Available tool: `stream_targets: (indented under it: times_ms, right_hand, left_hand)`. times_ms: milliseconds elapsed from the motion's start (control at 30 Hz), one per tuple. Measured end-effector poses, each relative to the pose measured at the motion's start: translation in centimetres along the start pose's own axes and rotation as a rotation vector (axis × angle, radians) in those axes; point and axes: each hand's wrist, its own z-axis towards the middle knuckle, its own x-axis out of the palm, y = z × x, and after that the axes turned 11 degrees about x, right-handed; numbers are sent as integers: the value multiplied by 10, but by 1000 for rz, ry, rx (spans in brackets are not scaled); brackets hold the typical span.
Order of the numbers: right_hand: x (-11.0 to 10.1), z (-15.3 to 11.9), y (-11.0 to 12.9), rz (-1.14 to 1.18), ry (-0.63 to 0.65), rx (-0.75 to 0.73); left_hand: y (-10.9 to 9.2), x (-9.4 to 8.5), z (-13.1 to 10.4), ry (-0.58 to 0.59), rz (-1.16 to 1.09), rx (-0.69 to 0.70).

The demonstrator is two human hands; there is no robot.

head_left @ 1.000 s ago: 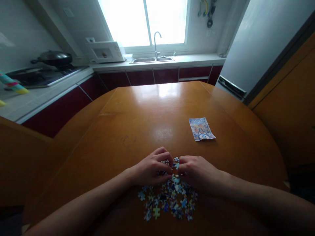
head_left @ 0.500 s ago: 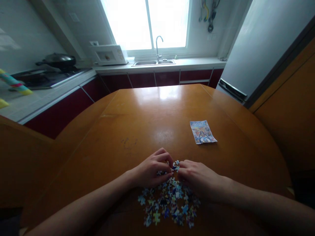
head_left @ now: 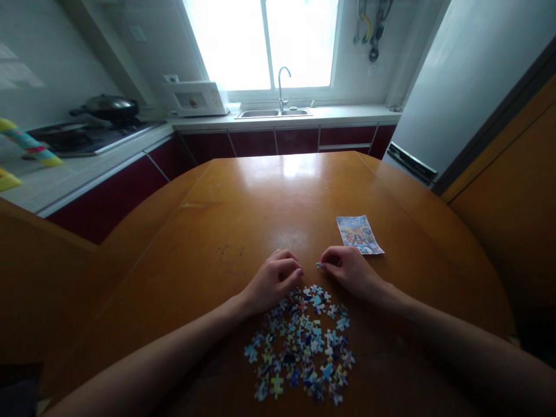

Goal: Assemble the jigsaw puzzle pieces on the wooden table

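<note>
A heap of small jigsaw puzzle pieces, mostly blue, white and yellow, lies loose on the wooden table near me. My right hand is beyond the heap on the right, its thumb and fingers pinching a pale puzzle piece. At the heap's far left edge is my left hand, with curled fingers and the thumb close to the index finger; whatever it may hold is hidden. Just past my right hand lies a colourful picture sheet, its lower edge partly covered by that hand.
The wooden table has rounded sides. Behind it are a counter with a sink and a white microwave. A lidded pan sits on the stove at left, and a fridge stands at right.
Both hands have moved away from me, off the middle of the heap. My right hand has come up toward the picture sheet with a puzzle piece showing in its fingers.
</note>
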Motion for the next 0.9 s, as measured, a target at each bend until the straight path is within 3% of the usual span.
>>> stream_targets:
  times_ms: [200, 367, 633, 900]
  right_hand:
    - [-7, 5, -1, -264, -122, -68]
    - [-27, 13, -16, -411, -293, -53]
    - [-48, 25, -43, -477, -169, 56]
    - [-82, 34, -71, -610, -144, 154]
  left_hand:
    - [13, 0, 14, -5, 77, -62]
    - [16, 9, 38, 131, 155, 14]
    - [31, 17, 70, 170, 165, 95]
    - [44, 19, 68, 121, 110, 89]
